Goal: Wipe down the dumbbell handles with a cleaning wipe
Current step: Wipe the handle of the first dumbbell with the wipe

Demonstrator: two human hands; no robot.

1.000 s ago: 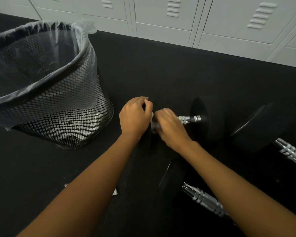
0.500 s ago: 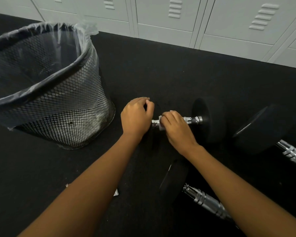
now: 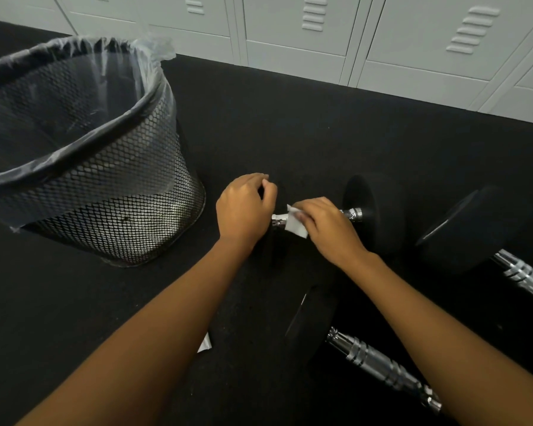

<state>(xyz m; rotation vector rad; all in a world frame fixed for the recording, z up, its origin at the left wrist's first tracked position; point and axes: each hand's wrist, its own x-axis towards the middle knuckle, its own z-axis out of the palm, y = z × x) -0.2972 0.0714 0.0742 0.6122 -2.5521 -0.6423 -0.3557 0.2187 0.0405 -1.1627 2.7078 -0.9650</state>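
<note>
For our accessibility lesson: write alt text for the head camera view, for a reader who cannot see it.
A right hand holds a white wipe on the chrome handle of a dumbbell; the left hand grips its other end. A lined mesh bin stands left, two more dumbbells nearby.

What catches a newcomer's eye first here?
The two hands meeting at centre: the right hand holds a small white cleaning wipe on the chrome handle of a black round-headed dumbbell, while the left hand curls over its dark left end. A large black mesh wastebasket with a clear plastic liner stands at left. A second chrome-handled dumbbell lies at lower right, and a third dumbbell at far right.
</note>
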